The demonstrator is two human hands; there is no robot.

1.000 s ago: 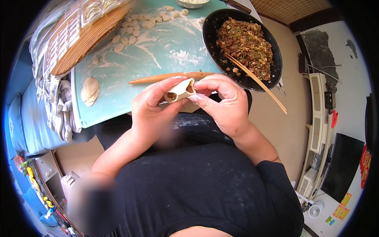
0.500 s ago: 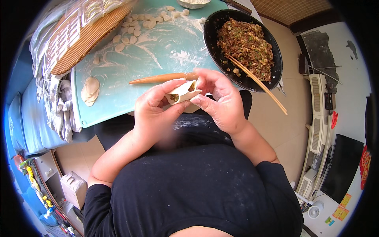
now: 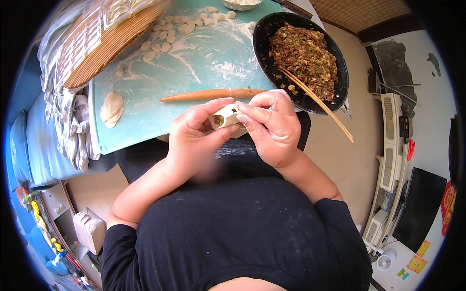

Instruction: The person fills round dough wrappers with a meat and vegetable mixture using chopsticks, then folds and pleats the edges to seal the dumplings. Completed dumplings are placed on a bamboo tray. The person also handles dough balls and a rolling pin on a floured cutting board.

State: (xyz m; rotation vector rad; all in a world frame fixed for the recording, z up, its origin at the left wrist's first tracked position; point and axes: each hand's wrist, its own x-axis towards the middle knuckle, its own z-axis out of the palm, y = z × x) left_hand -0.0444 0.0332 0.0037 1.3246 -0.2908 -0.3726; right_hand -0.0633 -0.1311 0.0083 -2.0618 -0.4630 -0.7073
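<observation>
Between my two hands is a dumpling (image 3: 223,119), its wrapper folded over with filling showing at the open left end and a small gap near the right. My left hand (image 3: 196,127) has its thumb and fingers closed round the left side. On the right side, my right hand (image 3: 273,123) pinches the wrapper edge between thumb and index finger. Just beyond the hands a wooden rolling pin (image 3: 208,95) lies on the floured green board (image 3: 145,116). A black pan (image 3: 261,46) of chopped filling (image 3: 303,58) stands at the far right, with chopsticks (image 3: 320,104) resting in it.
Flat wrappers (image 3: 112,109) lie stacked at the board's left. Several small dough pieces (image 3: 184,26) are scattered at the back, near a metal bowl (image 3: 240,4). A round slatted tray (image 3: 104,51) holding a white plastic rack overhangs the far left corner.
My right fingers have drawn together and now pinch the dumpling's right edge, covering more of that end. My left hand keeps its hold. The rolling pin's right part shows more.
</observation>
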